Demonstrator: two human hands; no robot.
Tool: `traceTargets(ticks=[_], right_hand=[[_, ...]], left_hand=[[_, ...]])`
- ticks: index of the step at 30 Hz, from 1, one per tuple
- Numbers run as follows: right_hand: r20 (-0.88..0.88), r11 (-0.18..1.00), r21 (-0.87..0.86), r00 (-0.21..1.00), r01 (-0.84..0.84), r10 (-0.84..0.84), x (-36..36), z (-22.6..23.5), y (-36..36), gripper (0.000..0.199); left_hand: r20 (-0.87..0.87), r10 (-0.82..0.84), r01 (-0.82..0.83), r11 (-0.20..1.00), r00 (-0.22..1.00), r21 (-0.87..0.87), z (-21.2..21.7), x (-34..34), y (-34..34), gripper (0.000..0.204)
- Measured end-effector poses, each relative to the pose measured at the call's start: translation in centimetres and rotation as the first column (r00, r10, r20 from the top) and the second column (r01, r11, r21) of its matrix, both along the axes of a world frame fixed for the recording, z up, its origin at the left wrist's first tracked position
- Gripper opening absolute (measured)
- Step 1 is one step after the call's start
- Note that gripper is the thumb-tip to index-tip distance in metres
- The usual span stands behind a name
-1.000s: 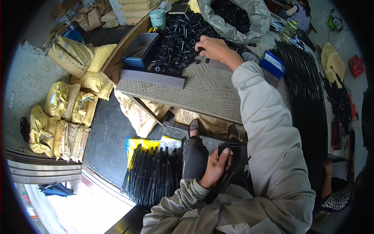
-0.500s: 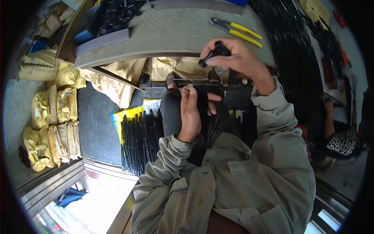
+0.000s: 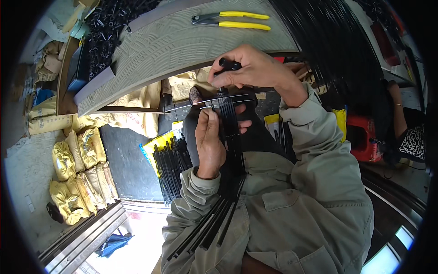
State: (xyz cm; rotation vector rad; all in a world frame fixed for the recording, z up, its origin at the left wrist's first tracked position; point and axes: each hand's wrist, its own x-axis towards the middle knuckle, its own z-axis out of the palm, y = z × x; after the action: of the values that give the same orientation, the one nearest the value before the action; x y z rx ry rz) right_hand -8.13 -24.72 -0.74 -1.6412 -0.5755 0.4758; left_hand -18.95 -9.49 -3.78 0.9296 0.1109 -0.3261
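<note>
A bundle of thin black rods (image 3: 229,119) lies across my lap, its lower ends fanning out over my jacket. My left hand (image 3: 211,137) is closed round the bundle, thumb on its near side and fingertips showing past the right edge. Thin silvery wires cross the bundle near its top. Just above that end, my right hand (image 3: 244,68) grips a black tubular fitting (image 3: 226,66) with a stubby side piece. A small round black part (image 3: 222,92) sits at the bundle's top, beneath the fitting; whether the two are joined I cannot tell.
Yellow-handled pliers (image 3: 242,21) lie on the grey bench (image 3: 159,55) in front of me. Small black parts (image 3: 107,34) are heaped at its left, long black rods (image 3: 328,41) at its right. Yellow sacks (image 3: 84,173) stand left. A person's arm (image 3: 398,109) shows beside a red stool (image 3: 362,137).
My right hand has come down and left with the fitting, to the top of the rod bundle. My left hand keeps its hold. The view has shifted, and the rods' lower ends now show.
</note>
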Motion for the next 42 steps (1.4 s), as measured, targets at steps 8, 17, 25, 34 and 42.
traceTargets(ticks=[8,17,25,34,42], right_hand=[[-0.196,0.974,0.215,0.98,0.074,-0.031,-0.8,-1.2,1.0,0.019],[-0.18,0.966,0.258,0.984,0.031,0.017,-1.4,-1.2,2.2,0.016],[-0.193,0.962,0.267,0.981,0.053,0.0,-1.5,-1.4,2.8,0.015],[-0.224,0.941,0.33,0.975,0.073,0.002,-1.6,-1.4,3.4,0.017],[-0.102,0.956,0.271,0.991,0.112,-0.087,-1.6,-1.4,4.3,0.022]], left_hand=[[0.157,0.075,-0.079,0.997,0.985,0.015,-0.7,-1.5,-0.4,0.014],[0.165,0.109,-0.112,0.994,0.98,0.006,0.0,-2.4,-0.7,0.028],[0.221,0.102,-0.114,0.992,0.97,0.044,0.1,-2.4,-0.5,0.034],[0.24,0.146,-0.165,0.984,0.96,0.061,0.4,-2.8,-0.9,0.041],[0.234,0.153,-0.169,0.984,0.96,0.051,0.2,-2.6,-1.0,0.039]])
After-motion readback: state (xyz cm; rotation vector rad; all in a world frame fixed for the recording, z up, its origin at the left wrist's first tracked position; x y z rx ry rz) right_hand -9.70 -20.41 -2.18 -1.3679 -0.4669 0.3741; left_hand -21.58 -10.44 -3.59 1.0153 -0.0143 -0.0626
